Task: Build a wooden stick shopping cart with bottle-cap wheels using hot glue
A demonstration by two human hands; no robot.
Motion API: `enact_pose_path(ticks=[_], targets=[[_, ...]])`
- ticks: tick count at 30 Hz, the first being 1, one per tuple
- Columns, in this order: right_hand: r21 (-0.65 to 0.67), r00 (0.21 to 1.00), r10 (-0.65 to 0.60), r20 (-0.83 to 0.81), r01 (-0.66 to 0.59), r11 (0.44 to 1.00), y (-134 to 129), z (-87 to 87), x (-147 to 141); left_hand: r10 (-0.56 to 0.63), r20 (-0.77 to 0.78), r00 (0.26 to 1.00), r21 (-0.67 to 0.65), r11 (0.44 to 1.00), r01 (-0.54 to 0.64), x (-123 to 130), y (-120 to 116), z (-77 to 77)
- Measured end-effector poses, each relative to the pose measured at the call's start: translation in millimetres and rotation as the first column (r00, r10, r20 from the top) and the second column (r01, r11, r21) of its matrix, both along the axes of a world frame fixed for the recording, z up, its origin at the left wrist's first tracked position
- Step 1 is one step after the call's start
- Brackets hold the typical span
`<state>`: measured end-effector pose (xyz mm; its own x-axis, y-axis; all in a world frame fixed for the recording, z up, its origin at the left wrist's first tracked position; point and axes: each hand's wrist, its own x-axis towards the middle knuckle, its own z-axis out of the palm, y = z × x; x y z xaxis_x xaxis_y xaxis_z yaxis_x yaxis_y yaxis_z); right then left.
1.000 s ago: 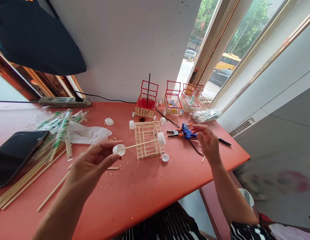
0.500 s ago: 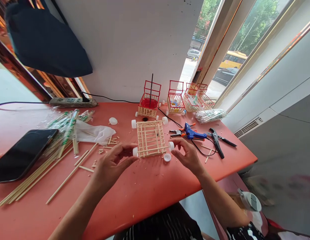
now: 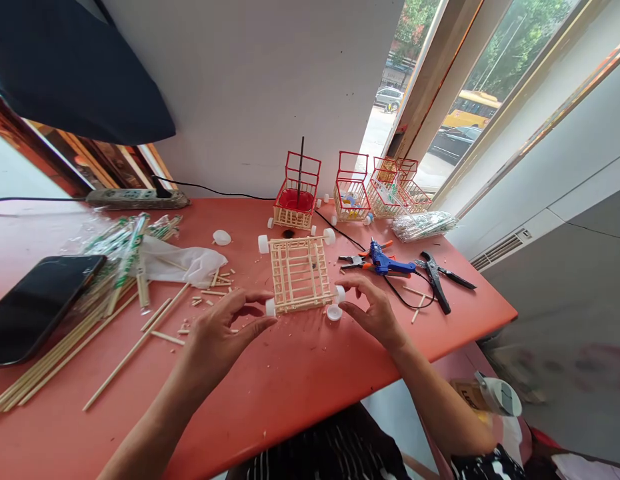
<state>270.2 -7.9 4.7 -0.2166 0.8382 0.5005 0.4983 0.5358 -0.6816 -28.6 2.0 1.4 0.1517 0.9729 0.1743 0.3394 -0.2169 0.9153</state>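
Note:
A small cart frame of pale wooden sticks (image 3: 299, 272) lies between my hands, with white bottle caps as wheels at its corners. My left hand (image 3: 235, 321) pinches the near left cap wheel (image 3: 271, 308) between thumb and fingers. At the near right corner, my right hand (image 3: 371, 310) grips the other cap wheel (image 3: 340, 294) the same way. The two far cap wheels, left (image 3: 263, 244) and right (image 3: 329, 236), are untouched. Just below the near right corner a loose white cap (image 3: 334, 313) rests on the red table (image 3: 290, 380).
Finished stick carts with red handles, one holding a red tub (image 3: 296, 199), stand along the wall. To the right lie a blue glue gun (image 3: 390, 261) and black-handled pliers (image 3: 435, 280). Wooden sticks (image 3: 75, 347), cut bits and a phone (image 3: 37, 307) cover the left side.
The near right cap wheel sits closer to the stick frame, moved slightly inward by my right hand. My left hand stays at its wheel. The whole view has shifted a little.

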Motion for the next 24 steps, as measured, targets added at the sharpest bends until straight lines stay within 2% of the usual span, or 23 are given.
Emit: enact_pose_path(ticks=[12, 24], targets=[[-0.008, 1.000, 0.009, 0.027, -0.009, 1.000, 0.7, -3.1, 1.9, -0.023, -0.034, 0.999, 0.084, 0.996, 0.025, 0.4, -1.8, -1.6], [0.040, 0.998, -0.007, 0.059, 0.004, 0.999, -1.1, -0.8, 2.4, -0.056, -0.076, 0.996, 0.093, 0.994, 0.063, -0.6, -3.7, 3.6]])
